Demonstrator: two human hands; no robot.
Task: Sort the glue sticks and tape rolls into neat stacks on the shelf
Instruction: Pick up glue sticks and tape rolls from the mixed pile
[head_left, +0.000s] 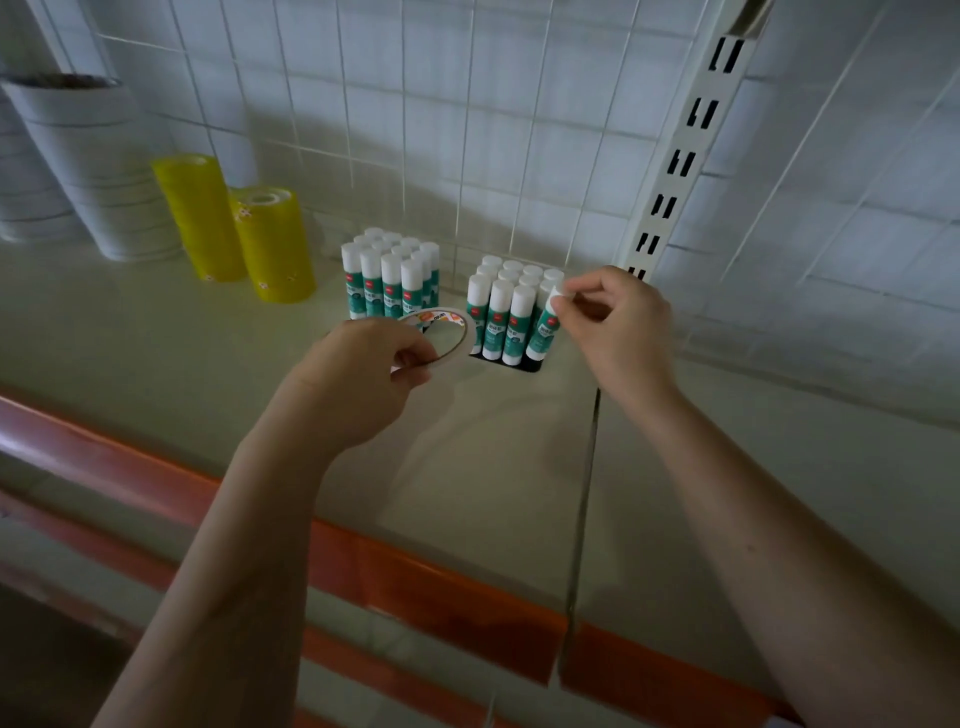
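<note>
My right hand (613, 327) pinches the white cap of a tilted glue stick (544, 332) at the front right corner of a block of several upright glue sticks (501, 317). A second block of glue sticks (389, 275) stands to the left. My left hand (363, 379) holds a thin white tape roll (441, 332) with an orange label, just above the shelf between the two blocks. Two yellow tape stacks (200, 215) (272, 244) stand further left. Tall white tape stacks (93, 166) rise at the far left.
The pale shelf (156, 332) has an orange front edge (441, 597) and a seam (584, 493) running front to back. A wire grid back panel (467, 130) and a slotted white upright (680, 161) stand behind the glue sticks.
</note>
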